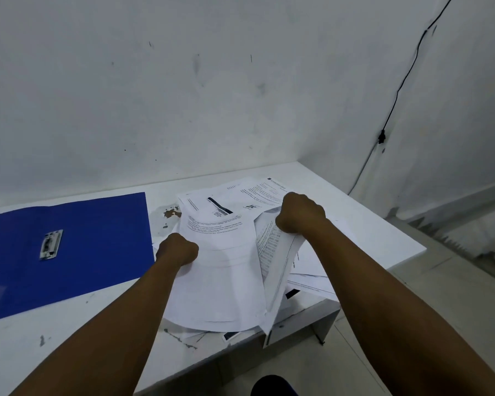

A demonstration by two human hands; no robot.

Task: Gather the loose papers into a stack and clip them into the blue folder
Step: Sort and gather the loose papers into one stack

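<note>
Loose white printed paper sheets [223, 270], fanned on the white counter [383, 224] at three o'clock of the open blue folder [69, 247], are gripped by left hand [177, 250] and right hand [300, 215]; light, limp, slippery, best gripped at opposite edges.

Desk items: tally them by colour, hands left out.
Blue: 1, the open folder
Silver: 1, the clip on the folder
White: 1, the heap of papers; its sheets overlap too much to count
Total: 3
</note>
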